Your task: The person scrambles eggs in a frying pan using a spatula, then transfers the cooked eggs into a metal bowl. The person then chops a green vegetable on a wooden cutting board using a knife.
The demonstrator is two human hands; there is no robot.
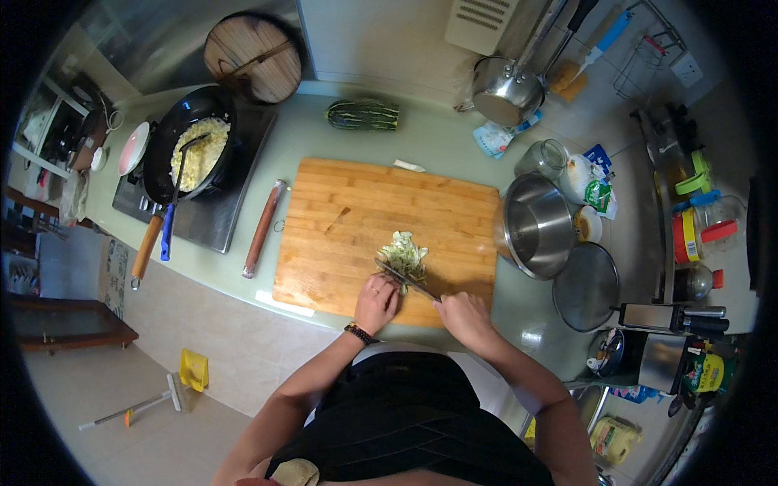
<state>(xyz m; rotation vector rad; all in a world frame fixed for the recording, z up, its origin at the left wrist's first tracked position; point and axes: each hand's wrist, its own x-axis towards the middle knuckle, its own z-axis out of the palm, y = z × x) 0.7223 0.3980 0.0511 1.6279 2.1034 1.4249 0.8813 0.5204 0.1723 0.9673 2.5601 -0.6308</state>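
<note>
Near the front of a wooden cutting board [316, 237] lies a small heap of thinly cut, pale green vegetable pieces [403, 250]. My right hand [464, 313] grips a kitchen knife [410, 280], whose blade slants across the near side of the heap. Just left of the blade, my left hand [375, 301] rests with bent fingers at the cut pieces; whatever lies beneath its fingertips is mostly hidden. A strip of pale vegetable [409, 165] lies at the board's far edge. Behind the board sits a striped dark green squash with a cut end [363, 115].
Left of the board are a sausage-like wrapped stick [264, 229] and a wok [159, 143] of yellow-white food with a spatula [177, 194] on the cooktop [240, 182]. A steel bowl [538, 226], glass jar [543, 159], round mesh strainer [586, 287] and knife block [647, 317] stand to the right.
</note>
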